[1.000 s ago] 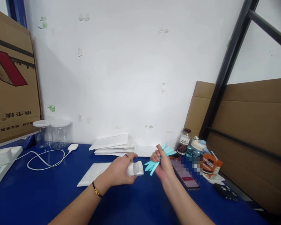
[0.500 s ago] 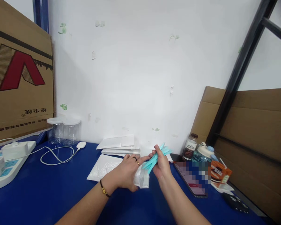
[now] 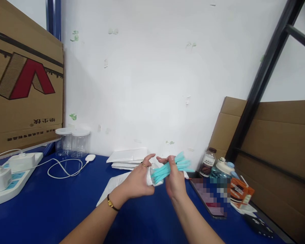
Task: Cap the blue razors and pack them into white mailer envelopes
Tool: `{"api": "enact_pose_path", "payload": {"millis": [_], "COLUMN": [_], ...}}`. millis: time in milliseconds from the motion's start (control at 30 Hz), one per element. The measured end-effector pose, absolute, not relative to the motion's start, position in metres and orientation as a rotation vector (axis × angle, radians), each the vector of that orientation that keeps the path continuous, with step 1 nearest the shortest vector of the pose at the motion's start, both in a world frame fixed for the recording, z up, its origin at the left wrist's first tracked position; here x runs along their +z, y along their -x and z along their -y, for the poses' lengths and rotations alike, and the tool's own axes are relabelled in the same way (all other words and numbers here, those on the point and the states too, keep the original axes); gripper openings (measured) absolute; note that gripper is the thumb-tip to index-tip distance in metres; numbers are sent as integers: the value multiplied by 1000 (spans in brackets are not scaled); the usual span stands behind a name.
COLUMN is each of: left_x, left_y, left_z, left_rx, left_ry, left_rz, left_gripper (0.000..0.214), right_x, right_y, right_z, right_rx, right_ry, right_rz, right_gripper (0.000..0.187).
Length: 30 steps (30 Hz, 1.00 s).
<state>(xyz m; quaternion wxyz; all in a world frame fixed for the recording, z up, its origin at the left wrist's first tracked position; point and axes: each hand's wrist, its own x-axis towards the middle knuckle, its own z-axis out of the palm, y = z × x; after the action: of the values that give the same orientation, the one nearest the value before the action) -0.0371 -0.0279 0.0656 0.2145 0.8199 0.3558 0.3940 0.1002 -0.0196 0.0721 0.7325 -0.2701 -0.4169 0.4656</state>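
My left hand (image 3: pixel 139 181) is closed around the mouth end of a white bubble mailer (image 3: pixel 115 183), whose body stretches left over the blue table. In my right hand (image 3: pixel 176 179) is a bundle of thin turquoise strips (image 3: pixel 162 172); I cannot tell exactly what they are. The left ends of the strips are at the mailer's opening, partly inside it, while their other ends fan out to the right past my right hand. My left fingers hide part of the opening.
Behind my hands lies a stack of white mailers (image 3: pixel 128 156). Clear jars (image 3: pixel 80 144), a white cable (image 3: pixel 66 176) and a power strip (image 3: pixel 22 183) are on the left. On the right are a phone (image 3: pixel 208 200), brown-capped bottle (image 3: pixel 207 162), blue bottle (image 3: pixel 221 171) and orange carton (image 3: pixel 240 191).
The left ends of the turquoise bundle have moved into the mailer's mouth. My left hand has turned and now wraps the mailer's opening, which is held up toward the strips.
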Motion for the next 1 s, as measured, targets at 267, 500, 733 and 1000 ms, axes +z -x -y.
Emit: {"api": "enact_pose_path", "payload": {"millis": [267, 500, 733, 1000], "left_x": [84, 87, 89, 85], "left_y": [46, 49, 56, 61], "left_z": [38, 40, 39, 29], "left_rx": [1491, 1560, 1612, 1639], "left_ry": [-1993, -1918, -1872, -1861], "left_rz": [-841, -802, -807, -816], "left_gripper": [103, 104, 100, 100], "right_x": [149, 162, 140, 141], "right_y": [-78, -71, -59, -55], "right_z": [35, 36, 32, 23], "right_rx": [1072, 1076, 1045, 1292], "right_ry": [464, 549, 667, 769], "right_rz": [1100, 1168, 1295, 1327], "right_gripper": [31, 34, 33, 30]}}
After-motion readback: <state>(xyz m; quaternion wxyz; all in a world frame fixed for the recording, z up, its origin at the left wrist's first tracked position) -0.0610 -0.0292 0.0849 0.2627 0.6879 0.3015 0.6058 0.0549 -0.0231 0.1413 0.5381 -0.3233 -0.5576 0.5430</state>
